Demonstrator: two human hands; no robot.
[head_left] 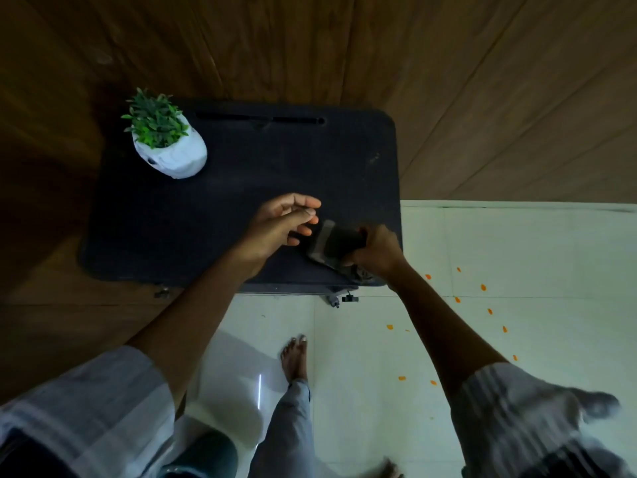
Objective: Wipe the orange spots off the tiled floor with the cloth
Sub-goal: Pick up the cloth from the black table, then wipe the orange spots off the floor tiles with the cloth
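Right hand has its fingers clamped on the dark cloth at the tabletop edge; left hand hovers, fingers loosely apart. Bunch it firmly, then hit the orange spots on the tiled floor to the right.

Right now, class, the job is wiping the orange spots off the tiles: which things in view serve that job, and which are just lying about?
For the job:
cloth, gripped by the right hand
orange spots
tiled floor

Lying about:
potted plant
black table
left hand, holding nothing

Head-worn view, steeply downward
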